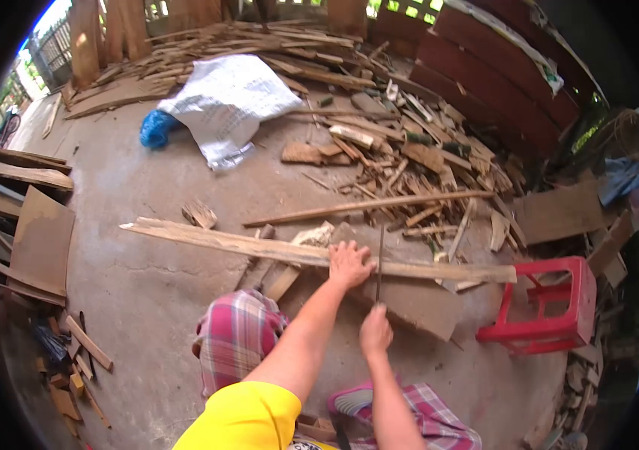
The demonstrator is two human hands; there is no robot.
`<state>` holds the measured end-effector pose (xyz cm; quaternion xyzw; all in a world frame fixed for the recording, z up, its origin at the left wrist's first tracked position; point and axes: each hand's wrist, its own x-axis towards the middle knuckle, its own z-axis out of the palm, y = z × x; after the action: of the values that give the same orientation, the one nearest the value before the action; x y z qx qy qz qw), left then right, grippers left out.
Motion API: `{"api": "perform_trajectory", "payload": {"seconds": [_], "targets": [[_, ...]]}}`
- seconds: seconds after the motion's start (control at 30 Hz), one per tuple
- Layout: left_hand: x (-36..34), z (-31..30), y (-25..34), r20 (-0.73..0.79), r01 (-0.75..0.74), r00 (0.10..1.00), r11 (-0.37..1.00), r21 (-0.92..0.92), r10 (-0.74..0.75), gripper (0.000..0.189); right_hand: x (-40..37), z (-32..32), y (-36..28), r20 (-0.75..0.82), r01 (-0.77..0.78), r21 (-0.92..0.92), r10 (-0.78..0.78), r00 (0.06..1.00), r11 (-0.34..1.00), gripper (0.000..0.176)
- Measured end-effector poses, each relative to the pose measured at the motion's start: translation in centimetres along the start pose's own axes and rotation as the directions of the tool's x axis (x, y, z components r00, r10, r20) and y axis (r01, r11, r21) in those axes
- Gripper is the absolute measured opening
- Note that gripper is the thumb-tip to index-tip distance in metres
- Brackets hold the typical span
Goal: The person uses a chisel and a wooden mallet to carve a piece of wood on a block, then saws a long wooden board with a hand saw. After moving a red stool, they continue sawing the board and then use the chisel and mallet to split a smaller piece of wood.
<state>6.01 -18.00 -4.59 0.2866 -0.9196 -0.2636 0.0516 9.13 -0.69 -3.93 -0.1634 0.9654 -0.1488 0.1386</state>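
A long wooden plank [274, 247] runs across the view, its right end by the red plastic stool [583, 300]. My left hand [349, 264] presses on top of the plank near its middle, fingers spread over the wood. Just right of it, my right hand [376, 331] is closed around the near end of a handsaw [379, 281]. The handsaw's dark blade is seen almost edge-on and crosses the plank; its teeth cannot be made out. Beneath the plank lie a flat brown board [424, 307] and a few wood pieces.
A heap of scrap wood [439, 161] fills the back right. A white sack [233, 105] and a blue plastic bag [156, 130] lie behind the plank. Boards [43, 236] stand at the left, with small offcuts [88, 343] nearer. A thin wooden strip [364, 205] lies beyond the plank.
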Motion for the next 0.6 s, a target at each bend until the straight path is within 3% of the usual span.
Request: {"api": "perform_trajectory", "payload": {"seconds": [0.07,0.2,0.3,0.37,0.5,0.6], "targets": [[0.0,-0.4,0.1,0.012,0.000,1.000,1.000,-0.001,0.000,0.036,-2.9,0.4,1.0,0.003,0.004,-0.019,-0.004,1.000,1.000,0.022],[-0.1,-0.6,0.0,0.000,-0.003,1.000,1.000,-0.030,0.003,0.035,2.7,-0.4,-1.2,-0.080,0.108,0.000,-0.107,0.991,0.994,0.020],[-0.2,-0.7,0.3,-0.002,-0.009,1.000,0.999,-0.033,0.009,0.035,4.4,0.0,-2.0,-0.100,0.074,-0.032,-0.077,0.992,0.997,0.019],[-0.1,-0.1,0.0,-0.006,-0.035,0.999,0.999,0.005,0.035,0.036,2.5,1.2,0.2,-0.095,0.096,0.005,-0.095,0.991,0.995,0.019],[0.1,-0.5,0.1,0.034,-0.046,0.998,0.999,0.009,0.046,0.036,-1.5,0.0,0.3,-0.009,-0.021,0.076,0.022,1.000,0.997,0.020],[0.1,-0.2,0.0,-0.025,-0.056,0.998,0.998,0.025,0.057,0.035,3.3,-0.2,-1.1,-0.064,0.047,0.033,-0.045,0.997,0.998,0.022]]}}
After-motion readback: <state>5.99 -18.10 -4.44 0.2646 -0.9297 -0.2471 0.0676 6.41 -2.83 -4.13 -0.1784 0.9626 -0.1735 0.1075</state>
